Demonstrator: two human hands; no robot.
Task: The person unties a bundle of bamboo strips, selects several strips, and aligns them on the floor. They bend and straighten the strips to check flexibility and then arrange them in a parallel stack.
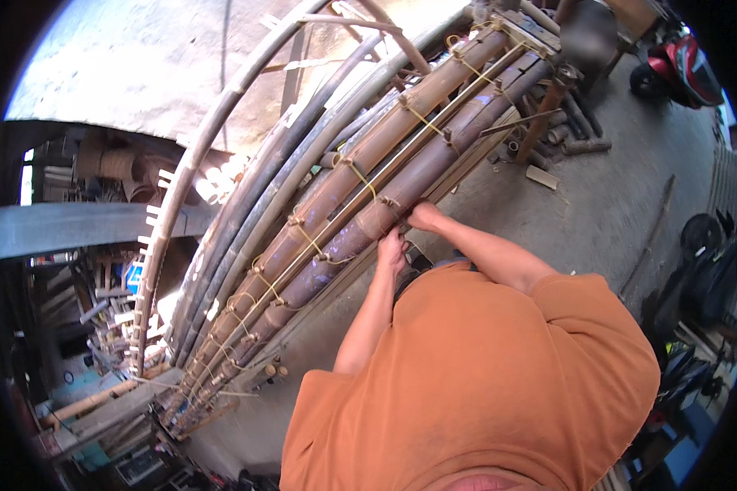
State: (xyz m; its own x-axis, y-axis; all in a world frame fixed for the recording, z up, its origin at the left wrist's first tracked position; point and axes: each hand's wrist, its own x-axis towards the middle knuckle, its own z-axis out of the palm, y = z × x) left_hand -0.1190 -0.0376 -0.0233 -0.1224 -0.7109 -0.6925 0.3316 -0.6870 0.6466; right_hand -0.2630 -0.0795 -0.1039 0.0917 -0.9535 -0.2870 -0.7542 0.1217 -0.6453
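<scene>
Both hands (408,233) on bamboo bundle (360,204)

Single head fisheye, steep downward look, close over bamboo poles (360,204), tilted.

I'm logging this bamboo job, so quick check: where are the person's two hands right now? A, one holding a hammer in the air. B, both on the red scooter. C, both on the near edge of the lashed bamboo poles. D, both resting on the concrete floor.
C: the left hand and right hand sit close together against the near edge of the bamboo poles, beside a yellow lashing.
</scene>
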